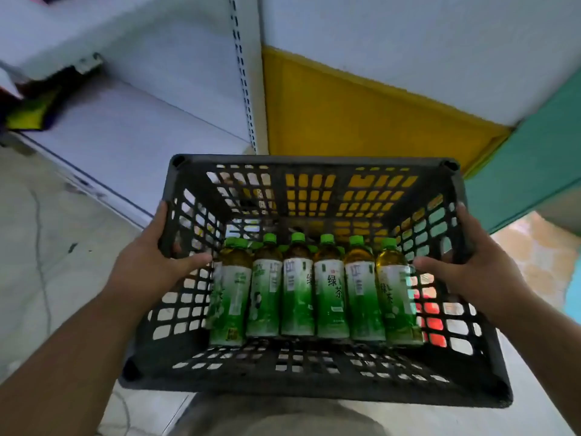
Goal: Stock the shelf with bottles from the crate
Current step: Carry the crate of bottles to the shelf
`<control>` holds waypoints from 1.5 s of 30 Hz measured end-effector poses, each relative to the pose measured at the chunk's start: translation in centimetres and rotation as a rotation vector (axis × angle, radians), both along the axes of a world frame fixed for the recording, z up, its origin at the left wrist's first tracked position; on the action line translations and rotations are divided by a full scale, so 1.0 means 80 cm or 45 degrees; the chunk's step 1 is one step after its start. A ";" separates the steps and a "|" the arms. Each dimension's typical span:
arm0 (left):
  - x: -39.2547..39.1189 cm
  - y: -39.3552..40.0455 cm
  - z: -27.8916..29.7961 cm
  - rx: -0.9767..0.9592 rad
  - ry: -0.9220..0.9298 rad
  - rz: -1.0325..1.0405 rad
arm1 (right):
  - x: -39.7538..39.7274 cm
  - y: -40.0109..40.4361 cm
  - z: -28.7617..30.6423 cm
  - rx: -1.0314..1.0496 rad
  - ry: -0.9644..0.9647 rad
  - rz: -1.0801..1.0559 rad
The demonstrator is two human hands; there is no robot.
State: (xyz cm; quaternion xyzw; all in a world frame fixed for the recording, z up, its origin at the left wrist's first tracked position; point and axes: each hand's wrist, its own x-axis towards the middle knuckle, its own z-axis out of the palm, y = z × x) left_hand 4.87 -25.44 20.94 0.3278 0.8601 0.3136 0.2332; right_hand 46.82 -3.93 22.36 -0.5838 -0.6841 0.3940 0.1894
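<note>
I hold a black lattice plastic crate (311,376) in front of my body. My left hand (147,262) grips its left wall, thumb inside over the rim. My right hand (481,269) grips the right wall the same way. Inside, several green-capped tea bottles (298,297) with green and white labels stand in a row against the near side. A white shelf (125,133) lies low to the left, beyond the crate.
A perforated white shelf upright (243,77) rises behind the crate. To its right are a yellow panel (361,121) and a teal panel (540,158). Dark and yellow-green packages (34,102) lie at the shelf's far left. Pale tiled floor (47,247) spreads on the left.
</note>
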 end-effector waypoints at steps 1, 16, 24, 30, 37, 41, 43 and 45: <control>0.000 -0.022 0.005 0.022 0.005 0.057 | -0.014 0.001 0.012 0.018 0.009 0.054; -0.083 -0.438 0.069 0.034 -0.053 0.847 | -0.349 -0.188 0.081 -0.086 0.031 0.830; -0.155 -0.625 0.102 -0.066 -0.056 1.152 | -0.570 -0.334 0.091 -0.163 -0.001 1.193; -0.227 -0.694 0.089 -0.076 -0.084 1.336 | -0.758 -0.383 0.067 -0.198 0.011 1.400; -0.368 -0.720 0.075 -0.021 -0.016 1.648 | -1.029 -0.431 0.050 -0.128 0.026 1.648; -0.449 -0.732 0.076 0.026 0.026 1.805 | -1.163 -0.473 0.073 -0.167 0.125 1.822; -0.496 -0.744 0.076 0.068 0.033 1.879 | -1.240 -0.496 0.087 -0.164 0.108 1.876; -0.548 -0.763 0.073 0.079 0.009 1.928 | -1.317 -0.521 0.100 -0.089 0.047 1.887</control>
